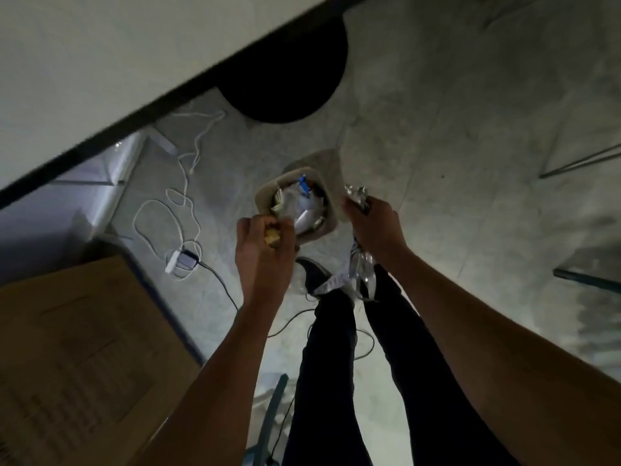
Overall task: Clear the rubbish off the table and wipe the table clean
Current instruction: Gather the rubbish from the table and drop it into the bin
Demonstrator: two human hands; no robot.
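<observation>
L hand (265,242) grip closed on small yellow-brown scrap (272,237), at bin's 7 o'clock rim. R hand (373,227) grip clenched round crinkly silver wrapper (359,274), at bin's 3 o'clock. Beige bin (331,176) on floor, full of paper rubbish. Desk (117,62) edge at 11 o'clock.

Looks like office or workroom. White table (111,62) with dark edge, pale tiled floor (437,136), small waste bin (331,176) full of paper, white cable (174,203) and charger (183,260) on floor, big cardboard box (77,348), round black stool (289,82).
</observation>
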